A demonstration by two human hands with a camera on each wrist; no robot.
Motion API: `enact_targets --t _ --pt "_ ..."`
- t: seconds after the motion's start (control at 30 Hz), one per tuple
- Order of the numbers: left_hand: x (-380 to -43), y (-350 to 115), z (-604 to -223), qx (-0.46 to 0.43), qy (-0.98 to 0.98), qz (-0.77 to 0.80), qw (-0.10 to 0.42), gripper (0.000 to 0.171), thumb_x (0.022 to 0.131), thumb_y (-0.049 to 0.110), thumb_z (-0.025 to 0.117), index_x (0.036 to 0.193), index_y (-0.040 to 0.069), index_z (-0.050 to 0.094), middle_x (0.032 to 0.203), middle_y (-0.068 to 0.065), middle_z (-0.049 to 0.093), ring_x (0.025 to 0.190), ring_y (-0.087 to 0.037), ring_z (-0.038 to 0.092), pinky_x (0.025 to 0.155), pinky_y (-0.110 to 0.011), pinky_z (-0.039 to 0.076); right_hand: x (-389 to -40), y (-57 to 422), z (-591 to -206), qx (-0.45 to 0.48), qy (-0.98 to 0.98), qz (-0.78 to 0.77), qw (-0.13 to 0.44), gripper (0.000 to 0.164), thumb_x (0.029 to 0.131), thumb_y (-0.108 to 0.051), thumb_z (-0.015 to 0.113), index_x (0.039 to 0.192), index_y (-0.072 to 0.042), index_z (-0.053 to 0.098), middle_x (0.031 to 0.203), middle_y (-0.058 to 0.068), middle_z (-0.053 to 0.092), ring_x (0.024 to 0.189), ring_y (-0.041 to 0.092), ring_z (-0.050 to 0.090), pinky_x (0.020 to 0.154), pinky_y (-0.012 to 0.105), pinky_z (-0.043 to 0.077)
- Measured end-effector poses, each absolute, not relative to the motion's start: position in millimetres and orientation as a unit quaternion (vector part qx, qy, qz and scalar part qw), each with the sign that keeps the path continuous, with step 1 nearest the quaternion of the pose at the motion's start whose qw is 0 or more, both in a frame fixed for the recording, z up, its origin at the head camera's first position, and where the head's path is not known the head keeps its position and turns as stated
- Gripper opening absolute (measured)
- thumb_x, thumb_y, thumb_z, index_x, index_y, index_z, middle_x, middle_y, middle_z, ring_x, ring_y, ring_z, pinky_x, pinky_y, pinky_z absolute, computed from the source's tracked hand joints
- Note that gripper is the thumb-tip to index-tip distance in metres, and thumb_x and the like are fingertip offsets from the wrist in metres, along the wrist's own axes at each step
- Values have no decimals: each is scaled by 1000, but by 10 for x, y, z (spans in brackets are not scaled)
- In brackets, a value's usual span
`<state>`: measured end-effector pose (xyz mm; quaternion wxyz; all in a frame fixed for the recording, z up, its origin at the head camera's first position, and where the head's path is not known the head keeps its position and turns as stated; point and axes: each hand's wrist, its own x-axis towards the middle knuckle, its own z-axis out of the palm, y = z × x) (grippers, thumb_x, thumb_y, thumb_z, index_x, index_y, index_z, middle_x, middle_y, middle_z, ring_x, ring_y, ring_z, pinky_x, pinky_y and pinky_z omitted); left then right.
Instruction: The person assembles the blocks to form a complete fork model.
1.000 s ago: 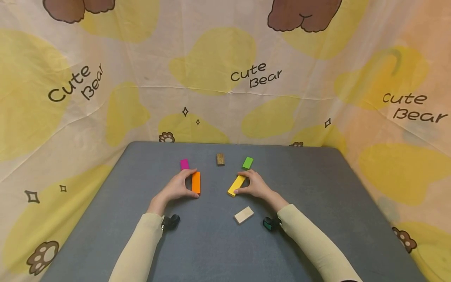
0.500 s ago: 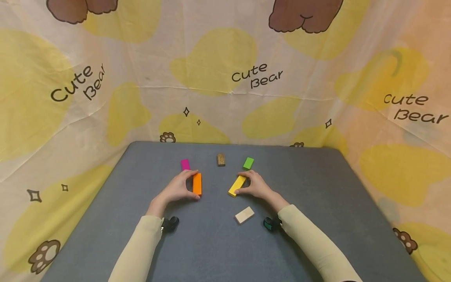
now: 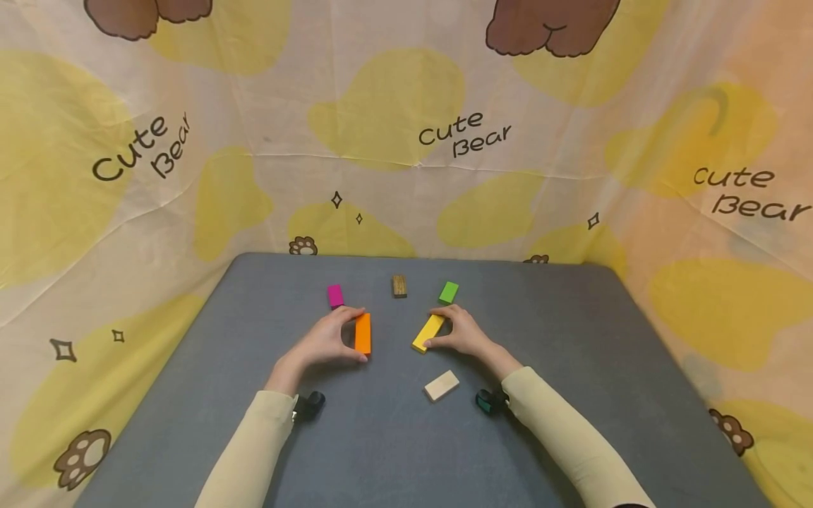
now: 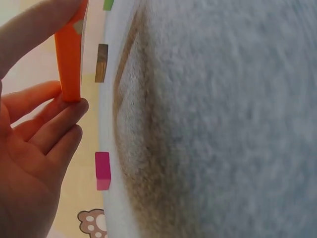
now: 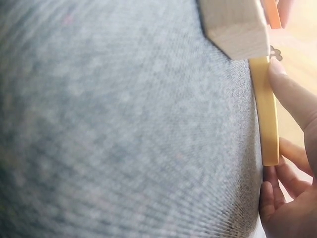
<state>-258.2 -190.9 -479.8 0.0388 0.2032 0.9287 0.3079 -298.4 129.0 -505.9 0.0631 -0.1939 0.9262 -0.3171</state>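
In the head view my left hand (image 3: 322, 340) grips an orange block (image 3: 363, 334) end to end, thumb at the near end and fingertips at the far end. The left wrist view shows that orange block (image 4: 70, 64) raised off the cloth, with a shadow beneath. My right hand (image 3: 466, 334) pinches a yellow block (image 3: 428, 333) the same way; this block lies slanted, and in the right wrist view the yellow block (image 5: 267, 114) sits low against the table surface. A pale wooden block (image 3: 441, 386) lies nearer the body, just in front of the right hand.
Along the back of the grey table (image 3: 381, 437) lie a magenta block (image 3: 335, 295), a brown wood-grain block (image 3: 399, 286) and a green block (image 3: 449, 292). The magenta one is right behind the left fingers. A patterned yellow-and-cream curtain (image 3: 381, 106) encloses the back and sides.
My left hand has shifted a little to the right with the orange block, closer to the yellow one. The right hand and the other blocks have stayed in place.
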Motion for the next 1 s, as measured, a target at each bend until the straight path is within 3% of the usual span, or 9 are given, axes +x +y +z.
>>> enact_targets --t 1.0 --pt "-2418 -1556 -4760 244 916 311 74 96 63 45 88 143 12 46 140 -4 53 127 -24 52 110 -49 43 -2982 1280 -5064 -181 927 -319 71 77 71 -48 82 136 -16 56 139 14 52 128 32 49 110 51 41"
